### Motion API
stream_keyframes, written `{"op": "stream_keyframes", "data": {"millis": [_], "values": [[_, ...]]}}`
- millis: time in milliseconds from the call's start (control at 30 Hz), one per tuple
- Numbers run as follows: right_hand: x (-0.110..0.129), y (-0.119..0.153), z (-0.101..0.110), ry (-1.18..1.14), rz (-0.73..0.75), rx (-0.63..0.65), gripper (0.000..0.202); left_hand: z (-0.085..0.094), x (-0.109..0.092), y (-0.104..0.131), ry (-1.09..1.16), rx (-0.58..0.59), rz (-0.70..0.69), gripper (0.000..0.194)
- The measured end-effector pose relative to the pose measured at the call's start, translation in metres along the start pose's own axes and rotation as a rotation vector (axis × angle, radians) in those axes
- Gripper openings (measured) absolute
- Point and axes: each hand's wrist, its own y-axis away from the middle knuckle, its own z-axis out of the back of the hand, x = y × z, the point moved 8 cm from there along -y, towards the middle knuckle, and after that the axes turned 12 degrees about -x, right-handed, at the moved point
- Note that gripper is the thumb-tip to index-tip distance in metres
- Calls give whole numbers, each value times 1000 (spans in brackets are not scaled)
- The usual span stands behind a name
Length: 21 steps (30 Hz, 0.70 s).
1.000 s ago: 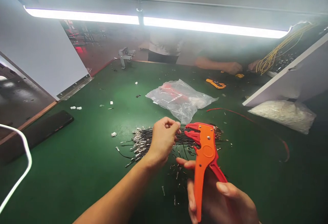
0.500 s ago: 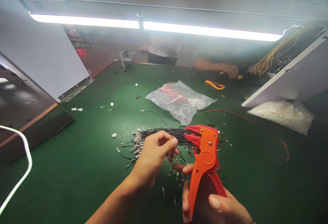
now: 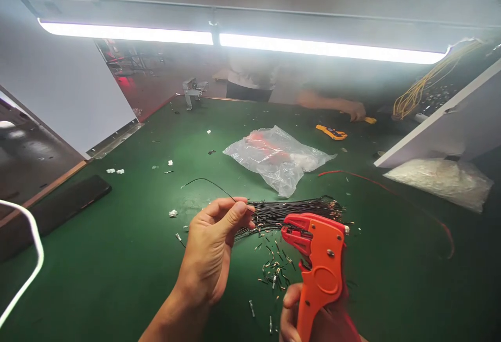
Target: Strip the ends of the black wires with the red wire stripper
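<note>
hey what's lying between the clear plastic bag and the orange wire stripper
In the head view, a bundle of black wires lies between the bag and the stripper.

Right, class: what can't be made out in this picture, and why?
All in the head view:
Left end of the black wire bundle: behind the left grip.
Handle ends of the orange-red tool: cut off by the bottom edge.
Much of the right grip: behind that tool.
Contents of the clear bag: obscured by crinkled plastic.
Number of clippings: too small.

the bottom edge crops the right hand point(image 3: 327, 325) and orange tool point(image 3: 321, 256).
</note>
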Motion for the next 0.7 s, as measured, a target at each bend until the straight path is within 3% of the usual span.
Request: {"op": "stream_keyframes", "data": {"millis": [133, 267, 367, 500, 567, 700], "values": [[-6, -8, 4, 23, 5, 4, 79, -1, -6, 6, -41, -8, -123, 19], [-11, -13, 8, 53, 14, -7, 73, -1, -14, 22, -161, -10, -354, 8], [-9, -5, 7, 65, 26, -39, 68, -5, -20, 38, -268, 40, -556, 12], [10, 16, -8, 59, 83, -116, 69, -6, -30, 55, -368, 57, -791, 20], [24, 23, -16, 3, 132, -174, 60, -5, -32, 60, -387, 57, -859, 22], [40, 25, -27, -24, 195, -171, 55, -11, -28, 69, -445, 126, -974, 30]]}}
